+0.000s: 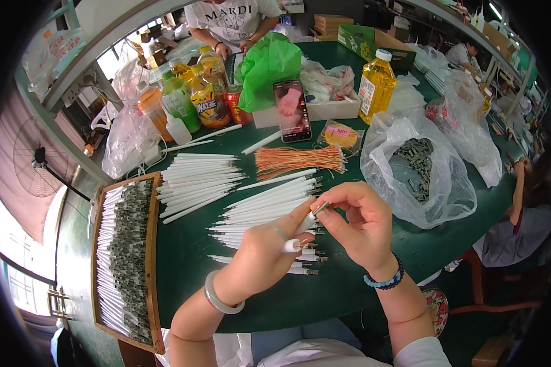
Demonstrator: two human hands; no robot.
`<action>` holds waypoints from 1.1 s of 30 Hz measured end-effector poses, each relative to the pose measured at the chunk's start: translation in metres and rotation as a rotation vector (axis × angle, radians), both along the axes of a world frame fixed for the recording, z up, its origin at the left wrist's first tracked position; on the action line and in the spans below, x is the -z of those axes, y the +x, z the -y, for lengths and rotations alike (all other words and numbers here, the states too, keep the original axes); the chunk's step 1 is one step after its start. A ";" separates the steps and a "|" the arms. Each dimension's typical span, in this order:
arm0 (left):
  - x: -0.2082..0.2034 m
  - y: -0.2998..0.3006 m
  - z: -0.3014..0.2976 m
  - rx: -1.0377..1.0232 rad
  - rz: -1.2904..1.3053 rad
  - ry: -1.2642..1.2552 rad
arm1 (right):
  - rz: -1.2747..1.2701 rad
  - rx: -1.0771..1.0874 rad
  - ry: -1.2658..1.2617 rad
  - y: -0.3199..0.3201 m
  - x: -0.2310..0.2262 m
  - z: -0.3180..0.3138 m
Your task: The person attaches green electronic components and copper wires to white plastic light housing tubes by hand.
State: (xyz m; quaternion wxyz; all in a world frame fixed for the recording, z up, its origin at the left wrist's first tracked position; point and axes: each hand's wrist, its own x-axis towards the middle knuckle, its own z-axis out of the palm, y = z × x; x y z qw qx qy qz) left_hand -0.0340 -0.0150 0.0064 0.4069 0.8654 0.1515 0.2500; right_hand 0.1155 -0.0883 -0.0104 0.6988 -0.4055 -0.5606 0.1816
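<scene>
My left hand (pixel 262 255) is closed round a white tube (pixel 291 246), its end poking out below the fingers with a bit of orange wire. A second white tube end (pixel 310 222) shows between the two hands. My right hand (pixel 362 225) pinches a small metal connector (pixel 322 208) at that end, thumb against forefinger. Beneath both hands lies a fan of white tubes (pixel 263 205), several tipped with metal ends. Farther left is a pile of plain white tubes (pixel 199 177). A bundle of orange wires (pixel 297 161) lies beyond my hands.
A wooden tray (pixel 154 244) of metal-tipped tubes stands at left. On the right is a clear bag (pixel 379 165) of metal connectors. A phone (pixel 292 113) leans on a white box (pixel 340 110); bottles (pixel 209 101) and a green bag (pixel 272 67) stand behind. Other people sit around.
</scene>
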 end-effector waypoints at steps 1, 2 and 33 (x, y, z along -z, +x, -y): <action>0.001 0.001 0.001 -0.010 0.038 0.032 | 0.001 0.000 0.000 0.000 0.002 0.000; 0.002 0.002 0.002 -0.019 0.076 0.064 | -0.009 -0.015 0.030 0.000 0.004 0.000; 0.054 0.012 -0.020 -0.018 -0.515 0.666 | 0.732 0.875 -1.067 0.211 0.076 0.063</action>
